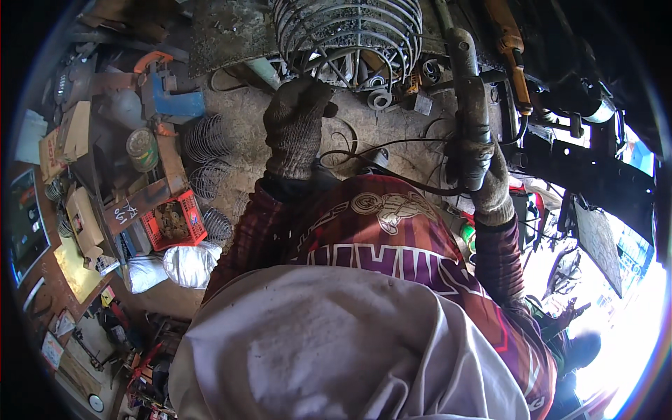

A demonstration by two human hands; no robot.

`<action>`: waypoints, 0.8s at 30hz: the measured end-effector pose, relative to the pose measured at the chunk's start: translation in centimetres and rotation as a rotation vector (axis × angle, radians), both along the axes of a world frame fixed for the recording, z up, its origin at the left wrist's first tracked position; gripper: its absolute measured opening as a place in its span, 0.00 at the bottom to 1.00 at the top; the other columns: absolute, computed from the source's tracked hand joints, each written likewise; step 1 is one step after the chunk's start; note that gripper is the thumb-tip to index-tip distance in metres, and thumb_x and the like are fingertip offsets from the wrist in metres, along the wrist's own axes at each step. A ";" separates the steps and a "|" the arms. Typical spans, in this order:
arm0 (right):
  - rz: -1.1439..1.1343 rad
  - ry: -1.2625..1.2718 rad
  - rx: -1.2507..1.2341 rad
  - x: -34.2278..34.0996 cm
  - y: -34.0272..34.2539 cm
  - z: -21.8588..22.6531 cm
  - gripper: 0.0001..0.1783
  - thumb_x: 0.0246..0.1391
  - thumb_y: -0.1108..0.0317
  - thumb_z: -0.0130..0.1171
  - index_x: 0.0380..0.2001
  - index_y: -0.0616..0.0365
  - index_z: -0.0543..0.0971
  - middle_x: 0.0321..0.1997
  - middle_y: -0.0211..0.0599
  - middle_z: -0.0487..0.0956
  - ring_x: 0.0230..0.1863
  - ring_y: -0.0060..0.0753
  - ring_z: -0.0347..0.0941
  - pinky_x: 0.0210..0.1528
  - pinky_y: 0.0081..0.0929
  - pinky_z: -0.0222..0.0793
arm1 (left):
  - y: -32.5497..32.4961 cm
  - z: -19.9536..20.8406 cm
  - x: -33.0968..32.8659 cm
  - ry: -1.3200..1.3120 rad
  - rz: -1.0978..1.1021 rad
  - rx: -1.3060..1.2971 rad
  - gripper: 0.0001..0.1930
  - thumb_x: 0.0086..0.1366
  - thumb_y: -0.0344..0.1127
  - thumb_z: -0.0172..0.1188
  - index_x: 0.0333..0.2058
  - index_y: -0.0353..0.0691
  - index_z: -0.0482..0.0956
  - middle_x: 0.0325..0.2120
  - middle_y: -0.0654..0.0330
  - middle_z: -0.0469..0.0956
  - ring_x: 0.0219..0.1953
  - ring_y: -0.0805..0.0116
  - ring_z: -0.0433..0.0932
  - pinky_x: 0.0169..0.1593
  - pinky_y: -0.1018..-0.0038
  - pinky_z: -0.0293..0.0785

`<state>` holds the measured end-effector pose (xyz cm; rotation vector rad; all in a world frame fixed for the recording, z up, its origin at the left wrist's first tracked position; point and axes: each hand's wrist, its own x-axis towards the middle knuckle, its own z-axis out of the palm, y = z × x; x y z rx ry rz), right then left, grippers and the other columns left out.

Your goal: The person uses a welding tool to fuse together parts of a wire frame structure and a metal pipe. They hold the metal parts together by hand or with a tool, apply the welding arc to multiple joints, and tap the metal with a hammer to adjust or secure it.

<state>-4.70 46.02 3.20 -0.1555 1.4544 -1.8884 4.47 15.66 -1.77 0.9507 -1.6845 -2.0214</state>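
Cluttered workshop, dirty floor [246, 136], wire coils [207, 138] and red crate [198, 222] off to left. Round wire cage [350, 35] at top middle, ahead of person. Gloved left hand [295, 126] just by cage's lower left edge, fingers curled in; cannot tell whether they grasp wire. Gloved right hand [494, 189] against grey metal tube [471, 105], fingers mostly hidden, grip unclear.

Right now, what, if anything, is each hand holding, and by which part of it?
The right hand grips the metal pipe near its lower end. The left hand is curled by the wire cage; whether it holds anything cannot be told.
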 end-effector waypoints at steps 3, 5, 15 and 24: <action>-0.092 0.001 0.097 0.2 -0.6 0.1 0.32 0.64 0.67 0.58 0.67 0.64 0.60 0.46 0.50 0.82 0.35 0.29 0.81 0.34 0.22 0.76 | -0.1 0.0 0.1 -0.029 -0.014 -0.043 0.22 0.62 0.45 0.66 0.46 0.31 0.79 0.28 0.56 0.83 0.29 0.69 0.82 0.39 0.70 0.76; -0.046 0.027 0.067 0.1 -0.3 0.1 0.33 0.64 0.65 0.58 0.67 0.63 0.60 0.47 0.50 0.82 0.36 0.29 0.81 0.35 0.23 0.77 | -0.1 0.1 0.1 -0.013 -0.007 -0.022 0.22 0.62 0.44 0.66 0.47 0.31 0.79 0.28 0.56 0.83 0.30 0.69 0.82 0.39 0.70 0.76; -0.039 0.048 0.119 0.3 -0.2 0.2 0.33 0.65 0.63 0.58 0.67 0.63 0.59 0.49 0.50 0.81 0.38 0.30 0.81 0.36 0.23 0.77 | 0.0 0.5 -0.1 -0.022 0.009 0.033 0.20 0.63 0.35 0.66 0.49 0.29 0.77 0.32 0.54 0.83 0.29 0.66 0.84 0.38 0.71 0.78; -0.071 0.072 0.113 0.8 -1.2 1.1 0.34 0.62 0.69 0.60 0.67 0.63 0.59 0.49 0.49 0.80 0.37 0.29 0.81 0.35 0.23 0.78 | 0.0 -0.2 -0.1 0.002 0.014 0.035 0.20 0.64 0.34 0.66 0.50 0.28 0.76 0.33 0.54 0.83 0.29 0.67 0.83 0.38 0.71 0.79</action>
